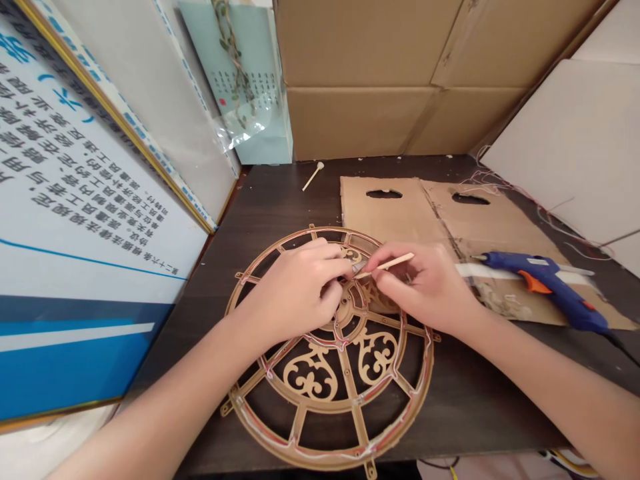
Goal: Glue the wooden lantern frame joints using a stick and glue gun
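A round, gold-brown openwork frame (pixel 299 427) with scroll ornaments lies on the dark table, red and white wires running along its rings. My right hand (pixel 425 283) pinches a thin wooden stick (pixel 395 262), its lower end down near the frame's hub. On the left side of the hub, my left hand (pixel 305 287) rests over the frame with thumb and fingers curled together. Its fingertips meet close to the stick's tip; whatever they hold there is too small to make out.
A blue hot glue gun (pixel 545 273) with an orange trigger lies on flattened cardboard (pixel 385 213) at the right. Another small stick with a pale blob (pixel 313 175) lies at the back. Loose wires (pixel 537 193) trail at the right. A cardboard wall (pixel 360 120) and a printed board (pixel 90 200) flank the table (pixel 215 273).
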### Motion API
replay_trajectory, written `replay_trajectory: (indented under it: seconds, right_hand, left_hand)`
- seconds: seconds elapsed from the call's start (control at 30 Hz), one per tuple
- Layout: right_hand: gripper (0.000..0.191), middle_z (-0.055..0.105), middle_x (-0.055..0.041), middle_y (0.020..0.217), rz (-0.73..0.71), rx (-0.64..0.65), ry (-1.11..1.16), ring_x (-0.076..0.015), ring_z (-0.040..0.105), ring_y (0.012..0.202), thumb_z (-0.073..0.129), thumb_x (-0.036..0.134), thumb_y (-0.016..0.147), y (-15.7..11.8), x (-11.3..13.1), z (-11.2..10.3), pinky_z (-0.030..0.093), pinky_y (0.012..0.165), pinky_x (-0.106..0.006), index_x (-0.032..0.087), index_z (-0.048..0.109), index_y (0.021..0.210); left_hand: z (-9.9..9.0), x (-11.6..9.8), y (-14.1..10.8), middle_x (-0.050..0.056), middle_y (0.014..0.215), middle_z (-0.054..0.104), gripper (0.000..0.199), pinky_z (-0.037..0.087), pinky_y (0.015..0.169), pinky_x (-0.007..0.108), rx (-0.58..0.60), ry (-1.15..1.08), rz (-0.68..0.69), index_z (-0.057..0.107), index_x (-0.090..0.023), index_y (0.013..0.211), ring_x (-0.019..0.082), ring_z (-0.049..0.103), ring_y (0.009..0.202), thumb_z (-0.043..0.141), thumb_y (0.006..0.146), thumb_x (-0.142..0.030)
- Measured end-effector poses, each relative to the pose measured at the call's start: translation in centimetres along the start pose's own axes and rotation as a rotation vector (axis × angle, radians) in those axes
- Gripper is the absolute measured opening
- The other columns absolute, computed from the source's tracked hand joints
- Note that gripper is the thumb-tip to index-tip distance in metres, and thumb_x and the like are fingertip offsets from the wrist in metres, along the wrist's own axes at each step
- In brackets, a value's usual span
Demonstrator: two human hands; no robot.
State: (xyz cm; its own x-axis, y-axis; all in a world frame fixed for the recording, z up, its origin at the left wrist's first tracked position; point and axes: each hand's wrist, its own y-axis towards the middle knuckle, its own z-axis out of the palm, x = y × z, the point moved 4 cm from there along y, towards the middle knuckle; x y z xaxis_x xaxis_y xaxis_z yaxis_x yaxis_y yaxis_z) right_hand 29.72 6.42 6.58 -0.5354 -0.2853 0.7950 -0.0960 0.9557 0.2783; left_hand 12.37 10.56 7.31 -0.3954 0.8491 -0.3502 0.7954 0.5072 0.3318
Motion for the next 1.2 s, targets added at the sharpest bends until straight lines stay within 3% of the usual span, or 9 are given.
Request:
replay_trajectory:
  seconds: [0.33,0.53,0.7,0.93,1.2]
  right_hand:
    - [0.016,0.07,0.0028,0.069,-0.071,0.007,-0.064,-0.0093,0.055,0.054,0.056,0.015,0.081,-0.16,0.3,0.05,0.039,0.051,-0.022,0.019,0.072,0.082]
    - [0.016,0.069,0.0033,0.066,-0.037,0.014,-0.024,-0.007,0.051,0.049,0.057,0.014,0.081,-0.11,0.42,0.1,0.035,0.045,-0.02,0.017,0.073,0.081]
    - [0.016,0.07,0.0028,0.067,-0.005,0.002,-0.011,-0.0074,0.054,0.051,0.058,0.015,0.081,-0.08,0.17,0.09,0.038,0.047,-0.018,0.017,0.074,0.081]
    - [0.016,0.071,0.0026,0.07,-0.099,0.003,-0.065,-0.0072,0.056,0.055,0.058,0.012,0.078,-0.26,0.53,-0.09,0.042,0.053,-0.017,0.016,0.074,0.082]
    - [0.015,0.067,0.0024,0.065,-0.005,-0.055,0.037,-0.0081,0.056,0.05,0.057,0.017,0.08,-0.39,0.27,0.03,0.042,0.047,-0.017,0.016,0.072,0.08]
  left_hand:
    - [-0.22,0.34,0.12,0.002,0.086,0.066,0.029,0.045,0.079,0.033,-0.01,-0.05,0.001,0.075,-0.016,0.087,0.018,0.059,0.085,0.05,0.084,-0.002]
    - [-0.09,0.34,0.05,0.002,0.086,0.065,0.03,0.045,0.08,0.034,-0.001,-0.039,0.009,0.075,-0.017,0.089,0.019,0.059,0.087,0.049,0.085,-0.002]
    - [-0.08,0.31,-0.16,0.001,0.088,0.062,0.029,0.044,0.081,0.035,0.03,-0.01,0.002,0.073,-0.017,0.092,0.019,0.057,0.089,0.049,0.086,-0.001]
    - [-0.09,0.14,-0.16,0.002,0.09,0.061,0.027,0.044,0.081,0.035,0.037,0.022,0.018,0.07,-0.017,0.092,0.019,0.056,0.09,0.048,0.088,-0.002]
    - [-0.1,0.2,-0.09,0.002,0.09,0.061,0.028,0.044,0.079,0.035,0.048,0.035,0.01,0.071,-0.017,0.093,0.02,0.056,0.089,0.049,0.089,-0.002]
